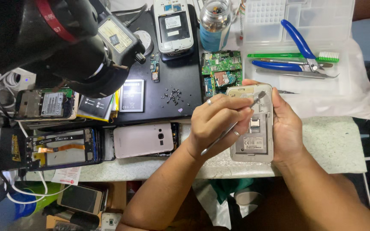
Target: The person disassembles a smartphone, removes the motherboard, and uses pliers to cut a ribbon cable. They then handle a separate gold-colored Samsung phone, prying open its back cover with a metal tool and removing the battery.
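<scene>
Two hands work on an opened phone above the bench edge.

The right hand (285, 128) cradles the phone (253, 124), back cover off, fingers wrapped around its edge; the left hand (217, 124) pinches a thin metal tool (236, 124), tip at the phone's upper frame. This looks like prying; next calls for gentle, steady leverage.

- Left hand (214, 124): bare, with a thin silver-coloured ring on one finger and a second plain band on another.
- Right hand (287, 128): bare, no ring showing from here.
- Both forearms uncovered, no sleeve, watch or bracelet in sight.
</scene>
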